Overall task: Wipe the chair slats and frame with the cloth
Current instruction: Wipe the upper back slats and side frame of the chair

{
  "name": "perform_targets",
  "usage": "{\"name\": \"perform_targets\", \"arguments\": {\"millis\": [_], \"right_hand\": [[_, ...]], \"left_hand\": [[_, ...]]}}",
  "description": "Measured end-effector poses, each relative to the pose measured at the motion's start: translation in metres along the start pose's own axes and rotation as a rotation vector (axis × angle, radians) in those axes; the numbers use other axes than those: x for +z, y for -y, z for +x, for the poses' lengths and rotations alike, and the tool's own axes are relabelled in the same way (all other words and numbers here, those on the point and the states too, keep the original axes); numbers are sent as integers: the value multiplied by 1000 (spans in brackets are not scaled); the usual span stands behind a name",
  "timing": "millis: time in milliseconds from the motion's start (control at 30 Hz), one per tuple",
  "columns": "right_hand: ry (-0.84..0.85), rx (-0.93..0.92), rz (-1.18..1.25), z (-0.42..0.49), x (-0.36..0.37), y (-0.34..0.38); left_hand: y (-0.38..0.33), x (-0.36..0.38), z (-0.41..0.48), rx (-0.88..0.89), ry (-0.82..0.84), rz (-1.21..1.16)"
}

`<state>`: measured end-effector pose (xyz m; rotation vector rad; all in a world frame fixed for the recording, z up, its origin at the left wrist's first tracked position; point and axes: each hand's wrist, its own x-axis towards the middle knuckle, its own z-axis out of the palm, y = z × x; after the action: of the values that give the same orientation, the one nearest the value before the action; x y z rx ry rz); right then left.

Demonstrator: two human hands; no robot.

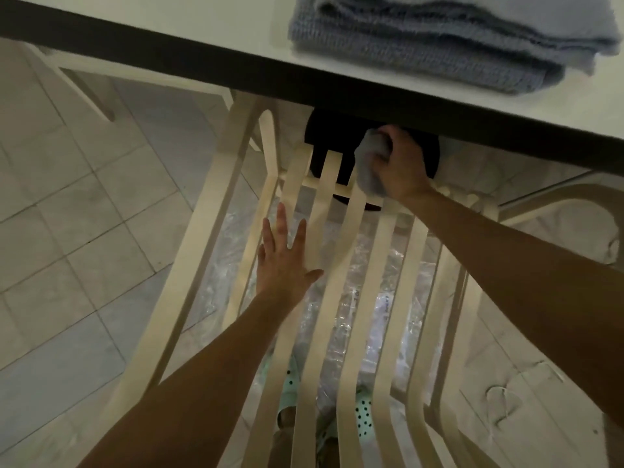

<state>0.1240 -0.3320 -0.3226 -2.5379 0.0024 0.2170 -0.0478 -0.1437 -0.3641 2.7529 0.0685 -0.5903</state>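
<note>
Pale blue cloth [368, 170] is bunched in the clenched right hand [400, 167] and pressed against the far ends of the cream chair slats [351, 251], just under the edge of a white table [236, 25]. The left hand [282, 261] lies flat and spread, fingers released, on the nearer slats beside the frame [199, 238]. Folded blue towels [439, 38] sit on the table above.

Single view, head-mounted, wide-angle. Looks steeply down from above the chair [351, 271], close over its slats, which fan out from the bottom edge toward the middle. Both forearms enter from the bottom corners; left hand [287, 258] and right hand [398, 163] sit mid-frame. Table [202, 18] edge crosses the top on a slant. Tiled floor [67, 204] fills the left side. Straight lines bow near the borders.
</note>
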Motion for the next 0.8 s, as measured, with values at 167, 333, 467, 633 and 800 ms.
{"name": "perform_targets", "arguments": {"millis": [167,333,467,633,800], "right_hand": [[132,-84,-100,-43,32,-4],[285,-224,58,-134,56,-6],[419,-143,-19,-196,79,2],[660,-173,-78,-288,113,-3],[678,-96,73,-332,102,4]], "left_hand": [[3,0,-1,-1,1,-24],[21,-4,2,71,63,-83],[35,-9,-4,137,61,-95],[26,-5,-31,176,-64,-187],[9,2,-64,249,-72,-235]]}}
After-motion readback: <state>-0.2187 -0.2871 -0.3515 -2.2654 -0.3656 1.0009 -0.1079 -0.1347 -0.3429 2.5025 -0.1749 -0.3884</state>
